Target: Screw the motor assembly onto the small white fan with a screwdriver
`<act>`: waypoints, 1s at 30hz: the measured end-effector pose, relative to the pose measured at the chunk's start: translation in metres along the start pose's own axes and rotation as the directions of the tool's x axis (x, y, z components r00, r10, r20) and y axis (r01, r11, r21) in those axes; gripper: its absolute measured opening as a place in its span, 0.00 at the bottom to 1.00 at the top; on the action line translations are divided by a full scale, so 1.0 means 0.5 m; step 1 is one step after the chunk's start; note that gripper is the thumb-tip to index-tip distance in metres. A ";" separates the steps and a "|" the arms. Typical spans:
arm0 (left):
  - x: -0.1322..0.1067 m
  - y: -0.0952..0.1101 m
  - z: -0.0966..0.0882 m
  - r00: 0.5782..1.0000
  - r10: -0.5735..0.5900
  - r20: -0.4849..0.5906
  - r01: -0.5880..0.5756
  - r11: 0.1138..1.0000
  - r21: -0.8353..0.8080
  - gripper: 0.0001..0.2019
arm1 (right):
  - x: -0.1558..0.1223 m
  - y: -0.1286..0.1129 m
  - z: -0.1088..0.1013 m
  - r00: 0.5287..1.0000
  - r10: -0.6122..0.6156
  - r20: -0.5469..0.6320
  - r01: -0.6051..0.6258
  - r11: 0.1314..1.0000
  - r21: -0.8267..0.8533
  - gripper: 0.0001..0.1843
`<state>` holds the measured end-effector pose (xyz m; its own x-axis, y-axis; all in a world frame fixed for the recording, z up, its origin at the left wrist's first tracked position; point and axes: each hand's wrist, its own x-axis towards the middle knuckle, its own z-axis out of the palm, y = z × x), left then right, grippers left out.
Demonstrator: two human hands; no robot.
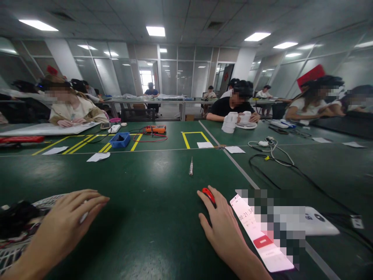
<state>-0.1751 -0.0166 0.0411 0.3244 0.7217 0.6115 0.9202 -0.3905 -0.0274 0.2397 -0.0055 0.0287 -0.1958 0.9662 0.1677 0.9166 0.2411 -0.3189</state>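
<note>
My left hand (71,217) is at the left with its fingers bent together around a small whitish piece (84,216), mostly hidden. Beside and partly behind that wrist lies a white slatted grille (49,202) holding dark parts and wires (17,219). My right hand (220,229) hovers low over or rests on the table, fingers spread and thumb apart. Under its index and middle fingers shows a red object (209,194); its kind is hidden, and I cannot tell whether they touch. Farther ahead, a small screwdriver (191,168) with a clear handle lies pointing away.
A lit phone (256,233) showing a timer lies right of my right hand, near a white device (320,221). Cables (279,155) run across the right side. Ahead are a blue bin (120,140), an orange multimeter (155,129) and paper slips (98,156). Several people sit beyond.
</note>
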 end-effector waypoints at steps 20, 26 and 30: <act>0.081 0.357 0.205 0.890 0.224 0.396 -0.043 0.908 -0.417 0.26 | -0.046 -0.047 0.027 0.969 -0.240 0.058 0.215 0.935 0.284 0.16; 0.079 0.355 0.194 0.875 0.244 0.417 -0.076 0.922 -0.380 0.27 | -0.044 -0.050 0.026 0.982 -0.170 0.081 0.148 0.963 0.225 0.18; 0.053 0.327 0.196 0.926 0.255 0.278 -0.172 0.942 -0.289 0.28 | -0.044 -0.053 0.026 0.978 -0.165 0.125 0.139 0.971 0.196 0.15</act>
<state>0.0054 -0.0051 -0.0247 0.5957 0.7279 0.3396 0.7474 -0.6572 0.0976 0.2153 -0.0317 0.0214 -0.3866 0.9169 0.0997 0.7942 0.3859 -0.4694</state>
